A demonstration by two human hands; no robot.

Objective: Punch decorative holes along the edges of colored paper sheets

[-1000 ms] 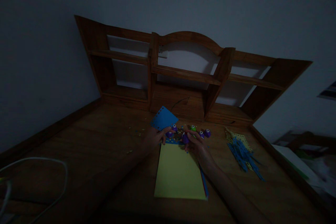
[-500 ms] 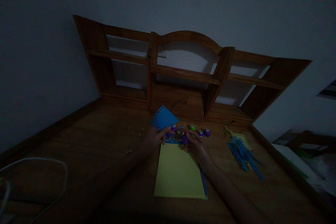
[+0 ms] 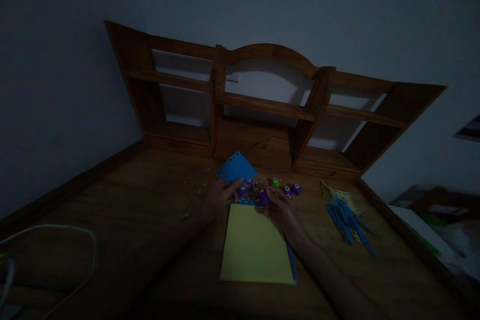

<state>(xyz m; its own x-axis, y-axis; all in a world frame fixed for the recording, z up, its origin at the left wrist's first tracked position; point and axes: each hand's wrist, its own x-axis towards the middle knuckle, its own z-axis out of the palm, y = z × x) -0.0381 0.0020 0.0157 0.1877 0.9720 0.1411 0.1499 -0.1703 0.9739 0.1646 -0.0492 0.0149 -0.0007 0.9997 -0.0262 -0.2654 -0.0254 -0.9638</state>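
The right hand (image 3: 282, 207) held a purple paper punch (image 3: 264, 197), probably light, stiff and best gripped around its sides; whether the left hand (image 3: 219, 197) gripped a second punch (image 3: 242, 191) was unclear.

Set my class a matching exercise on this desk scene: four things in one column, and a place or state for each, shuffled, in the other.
Column 1
1. right hand
2. yellow paper sheet
3. blue paper strips
4. white cable

Column 2
A. in a loose tangle
B. curving at the far left
C. holding a purple punch
D. lying flat in the middle

Pairs: 1-C, 2-D, 3-A, 4-B
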